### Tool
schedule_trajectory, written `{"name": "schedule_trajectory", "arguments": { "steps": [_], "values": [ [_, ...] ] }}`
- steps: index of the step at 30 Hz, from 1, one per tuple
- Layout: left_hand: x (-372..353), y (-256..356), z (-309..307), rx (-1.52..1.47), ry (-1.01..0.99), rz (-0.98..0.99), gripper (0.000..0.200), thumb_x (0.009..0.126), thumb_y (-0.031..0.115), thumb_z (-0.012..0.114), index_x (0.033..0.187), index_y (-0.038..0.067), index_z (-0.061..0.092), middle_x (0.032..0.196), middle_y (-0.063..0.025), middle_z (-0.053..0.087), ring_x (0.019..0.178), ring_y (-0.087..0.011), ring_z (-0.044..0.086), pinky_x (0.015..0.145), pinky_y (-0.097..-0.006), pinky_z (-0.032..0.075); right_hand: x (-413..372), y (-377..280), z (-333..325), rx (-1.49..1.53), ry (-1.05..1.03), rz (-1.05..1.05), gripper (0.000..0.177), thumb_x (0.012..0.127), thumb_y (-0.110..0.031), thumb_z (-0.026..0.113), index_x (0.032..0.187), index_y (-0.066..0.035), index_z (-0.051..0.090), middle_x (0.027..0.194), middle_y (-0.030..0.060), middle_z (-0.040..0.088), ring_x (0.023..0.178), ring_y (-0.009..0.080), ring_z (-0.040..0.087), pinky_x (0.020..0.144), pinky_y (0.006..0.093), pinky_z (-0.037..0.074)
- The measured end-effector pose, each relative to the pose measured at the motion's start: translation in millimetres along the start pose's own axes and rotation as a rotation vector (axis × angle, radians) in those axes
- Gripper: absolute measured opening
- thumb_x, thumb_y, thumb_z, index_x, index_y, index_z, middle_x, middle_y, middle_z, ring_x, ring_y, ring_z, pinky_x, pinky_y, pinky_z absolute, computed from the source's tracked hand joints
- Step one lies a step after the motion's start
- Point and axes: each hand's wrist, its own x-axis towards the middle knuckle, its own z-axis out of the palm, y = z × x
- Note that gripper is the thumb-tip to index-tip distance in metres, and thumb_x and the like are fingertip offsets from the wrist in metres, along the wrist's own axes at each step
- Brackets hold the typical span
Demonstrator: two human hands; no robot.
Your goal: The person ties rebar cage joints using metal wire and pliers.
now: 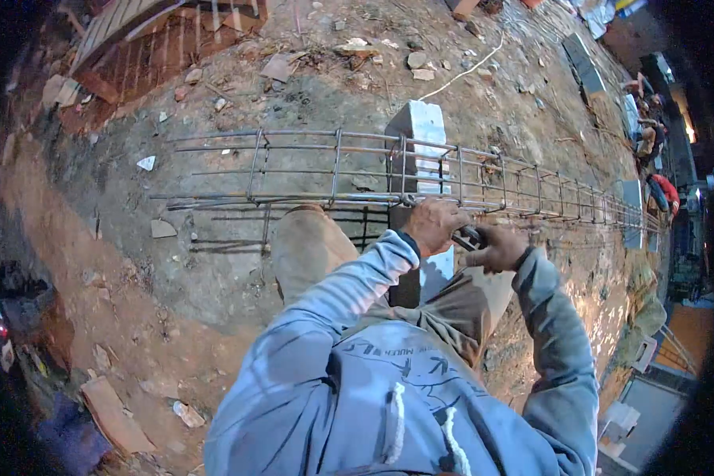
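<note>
One left hand (436,225), one right hand (497,247), one dark hand tool (470,236), one steel bar cage (404,168), two white hoodie strings (397,424).

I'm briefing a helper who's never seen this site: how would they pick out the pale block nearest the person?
Find the long steel cage crossing the ground. Near its left end, the pale block runs beneath it, reaching between the person's legs. Unlike the far-right block, it lies close to the left hand.

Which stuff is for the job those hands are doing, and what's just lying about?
Job things, it seems:
long cage of thin metal bars
dark metal hand tool in the right hand
pale rectangular block under the cage

Lying about, I think:
small white triangular chip
flat, pale stone-like shard
long flat brown slab
</note>
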Motion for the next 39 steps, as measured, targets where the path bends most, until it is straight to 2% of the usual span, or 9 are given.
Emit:
{"name": "schedule_trajectory", "arguments": {
  "steps": [3,5,8,10,12,16,22,34,39],
  "values": [
    [9,-6,1,0.073,-0.559,-0.063,0.032,0.063,0.013,0.065,0.095,0.014,0.06,0.098,-0.0116,0.06,0.099,-0.0298,0.056,0.084,-0.0432,0.042,-8,8,34,-0.631,0.33,-0.082,0.03,0.071,-0.025,0.069,0.089,-0.004,0.056,0.066,0.0163,0.061,0.059,0.0371,0.059,0.055,0.0455,0.046],
    [-2,0,-17,0.112,-0.288,0.025,0.04,0.063,0.016,0.067,0.102,0.015,0.058,0.103,-0.011,0.059,0.104,-0.0294,0.053,0.09,-0.0444,0.039,-13,-10,39,-0.67,0.224,0.061,0.025,0.075,-0.024,0.063,0.091,-0.005,0.059,0.082,0.0201,0.063,0.071,0.0306,0.064,0.063,0.0396,0.05],
    [-40,9,-37,0.15,0.009,0.009,0.068,0.061,0.022,0.074,0.123,0.016,0.048,0.118,-0.0095,0.052,0.115,-0.0298,0.045,0.103,-0.0462,0.027,-10,42,81,0.713,0.094,0.121,0.028,0.085,-0.024,0.057,0.1,-0.001,0.059,0.077,0.0117,0.063,0.061,0.0187,0.062,0.055,0.0289,0.048],
    [-66,8,-43,-0.012,0.305,-0.331,0.066,0.07,0.027,0.073,0.126,0.01,0.043,0.121,-0.0097,0.051,0.113,-0.0285,0.048,0.103,-0.0445,0.03,-21,11,81,0.895,0.045,0.132,0.028,0.087,-0.024,0.056,0.102,-0.001,0.058,0.076,0.0087,0.062,0.062,0.0165,0.061,0.056,0.0272,0.048],
    [-91,2,-29,-1.041,0.543,-0.775,0.058,0.085,0.034,0.061,0.129,0.004,0.039,0.124,-0.0122,0.05,0.113,-0.0251,0.048,0.1,-0.0417,0.035,-24,-4,91,1.072,-0.021,0.151,0.028,0.089,-0.025,0.055,0.103,-0.001,0.057,0.076,0.0056,0.061,0.063,0.0142,0.06,0.056,0.0256,0.047],
    [-88,0,-23,-1.962,0.42,-0.804,0.05,0.096,0.044,0.034,0.127,0.005,0.042,0.112,-0.0135,0.058,0.095,-0.0258,0.06,0.08,-0.04,0.05,5,-5,123,0.817,-0.074,0.083,0.03,0.091,-0.029,0.051,0.102,-0.001,0.058,0.079,0.007,0.062,0.074,0.0177,0.058,0.069,0.0298,0.045],
    [-87,-6,-37,-1.917,0.649,-0.817,0.044,0.096,0.043,0.032,0.116,0.007,0.048,0.1,-0.0114,0.061,0.09,-0.0274,0.061,0.081,-0.0469,0.05,36,-9,143,0.28,0.426,-0.267,0.029,0.089,-0.024,0.05,0.104,-0.001,0.058,0.088,0.0116,0.059,0.082,0.0242,0.056,0.074,0.0345,0.043],
    [-127,-21,-65,-0.902,0.861,-0.976,0.032,0.09,0.037,0.054,0.084,0.006,0.06,0.079,-0.0021,0.06,0.064,-0.0116,0.055,0.059,-0.0266,0.044,99,0,90,1.377,0.166,-0.137,0.036,0.091,-0.031,0.047,0.106,0.001,0.055,0.095,0.0117,0.063,0.079,0.0168,0.062,0.066,0.0306,0.052],
    [-146,-32,-74,-0.674,0.716,-1.073,0.033,0.088,0.036,0.058,0.08,0.005,0.066,0.067,0.0033,0.055,0.061,-0.0055,0.047,0.054,-0.0237,0.036,107,22,68,-0.244,0.86,0.125,0.035,0.082,-0.025,0.06,0.107,-0.001,0.052,0.097,0.0228,0.058,0.085,0.0411,0.056,0.073,0.0452,0.045]
  ]
}}
